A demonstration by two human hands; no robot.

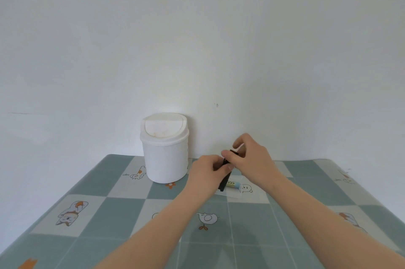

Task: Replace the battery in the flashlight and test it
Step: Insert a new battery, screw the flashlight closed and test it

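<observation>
Black and ribbed, the flashlight (225,177) is held above the counter (114,220), just right of the white bin (164,148). The left hand (205,173) grips its body; the right hand (249,157) pinches its upper end. A battery (232,183) lies below. A loosened cap might slip and roll off.

Bin (164,148) on table (109,214), battery (232,183) rightward
</observation>
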